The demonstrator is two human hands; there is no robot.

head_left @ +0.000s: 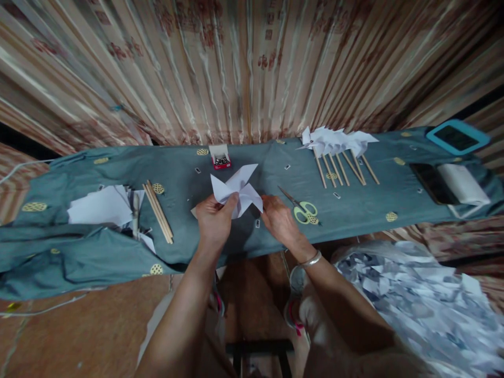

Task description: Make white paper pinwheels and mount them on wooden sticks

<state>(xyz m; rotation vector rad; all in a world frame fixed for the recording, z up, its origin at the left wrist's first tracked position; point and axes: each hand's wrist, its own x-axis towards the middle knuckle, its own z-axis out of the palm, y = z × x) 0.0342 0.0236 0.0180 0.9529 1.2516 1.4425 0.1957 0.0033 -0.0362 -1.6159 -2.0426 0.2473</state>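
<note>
A white paper pinwheel (pixel 240 191) is held above the cloth in front of me. My left hand (pixel 216 218) pinches it near its centre, thumb on top. My right hand (pixel 277 216) is closed at its right tip, with the fingertips partly hidden behind the paper. Just beyond the pinwheel stands a small open red box (pixel 221 161) of shiny metal pins. Green-handled scissors (pixel 301 207) lie right of my right hand. A few bare wooden sticks (pixel 158 212) rest to the left.
A stack of white paper (pixel 102 205) lies at left on the green tablecloth (pixel 252 241). Several pinwheels on sticks (pixel 340 147) lie at back right. Farther right are a dark phone (pixel 433 184) and a blue-framed device (pixel 457 137). A bag of paper pieces (pixel 425 304) stands below.
</note>
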